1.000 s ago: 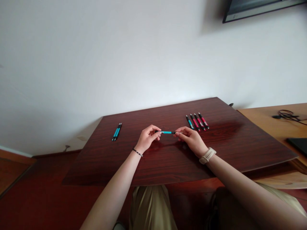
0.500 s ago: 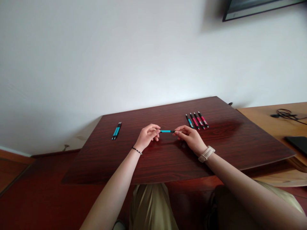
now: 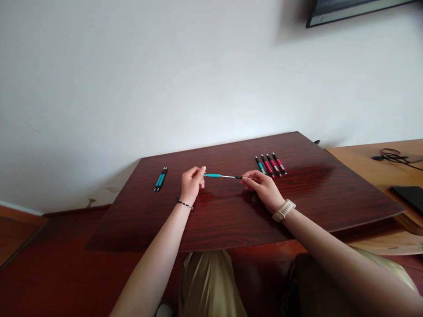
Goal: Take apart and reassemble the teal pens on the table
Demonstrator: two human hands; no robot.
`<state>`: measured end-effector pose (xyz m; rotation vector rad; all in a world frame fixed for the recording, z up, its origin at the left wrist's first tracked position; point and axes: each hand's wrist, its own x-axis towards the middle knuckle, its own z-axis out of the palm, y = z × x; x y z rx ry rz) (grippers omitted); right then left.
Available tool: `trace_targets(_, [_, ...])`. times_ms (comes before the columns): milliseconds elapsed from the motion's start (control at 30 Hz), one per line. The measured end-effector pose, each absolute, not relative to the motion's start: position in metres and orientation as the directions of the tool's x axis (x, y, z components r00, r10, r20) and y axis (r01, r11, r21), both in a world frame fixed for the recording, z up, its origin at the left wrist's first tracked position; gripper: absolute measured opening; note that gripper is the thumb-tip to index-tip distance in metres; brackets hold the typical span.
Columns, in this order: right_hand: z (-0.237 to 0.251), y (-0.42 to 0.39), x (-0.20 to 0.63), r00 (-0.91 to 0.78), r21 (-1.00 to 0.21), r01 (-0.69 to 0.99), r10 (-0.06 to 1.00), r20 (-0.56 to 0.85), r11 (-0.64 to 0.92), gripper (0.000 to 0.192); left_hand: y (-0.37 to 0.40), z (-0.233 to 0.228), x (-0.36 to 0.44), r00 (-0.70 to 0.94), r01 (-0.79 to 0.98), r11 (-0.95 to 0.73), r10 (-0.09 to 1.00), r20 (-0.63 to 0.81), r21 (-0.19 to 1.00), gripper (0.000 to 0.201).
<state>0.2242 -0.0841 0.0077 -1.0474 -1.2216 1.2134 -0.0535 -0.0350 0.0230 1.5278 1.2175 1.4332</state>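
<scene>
My left hand [image 3: 193, 182] is closed on the blue barrel [image 3: 212, 175] of a pen, held level above the table. A thin white refill [image 3: 227, 176] shows between the barrel and the black grip section [image 3: 238, 177]. That black part is pinched in the fingertips of my right hand [image 3: 261, 185]. To the left lie two blue pens [image 3: 161, 179] side by side. Beyond my right hand are a blue pen [image 3: 260, 165] and several pink pens [image 3: 274, 165] in a row.
The dark wood table [image 3: 224, 224] stands against a white wall [image 3: 165, 79]. On a lighter wooden desk [image 3: 357, 160] at the right lie a black cable [image 3: 393, 156] and a flat black object [image 3: 410, 198]. A screen [image 3: 357, 11] hangs at the upper right.
My left hand has moved left with the blue barrel, away from the black grip section. The white refill between them has come into view. My right hand has hardly moved.
</scene>
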Motion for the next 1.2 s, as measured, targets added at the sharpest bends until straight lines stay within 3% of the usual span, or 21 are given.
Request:
trace_targets(300, [0.0, -0.078, 0.227, 0.106, -0.992, -0.071, 0.99, 0.094, 0.102, 0.047, -0.029, 0.021, -0.056, -0.158, 0.056, -0.306, 0.937, 0.311, 0.951, 0.047])
trace_targets(467, [-0.002, -0.075, 0.237, 0.125, -0.936, 0.279, 0.958, 0.257, 0.214, 0.029, -0.026, 0.019, -0.056, -0.163, -0.021, -0.275, 0.949, 0.268, 0.961, 0.047])
trace_targets(767, [-0.008, -0.071, 0.249, 0.019, -0.71, 0.671, 0.952, 0.306, 0.215, 0.011, -0.029, 0.027, -0.052, -0.002, -0.301, -0.197, 0.978, 0.206, 0.933, 0.051])
trace_targets(933, [-0.014, -0.069, 0.249, -0.056, -0.63, 0.734, 0.947, 0.317, 0.254, 0.007, -0.034, 0.036, -0.052, 0.108, -0.353, -0.132, 0.978, 0.18, 0.926, 0.057])
trace_targets(1200, [-0.015, -0.068, 0.247, -0.027, -0.679, 0.692, 0.948, 0.316, 0.246, 0.021, -0.035, 0.038, -0.057, 0.129, -0.381, -0.114, 0.976, 0.175, 0.917, 0.057])
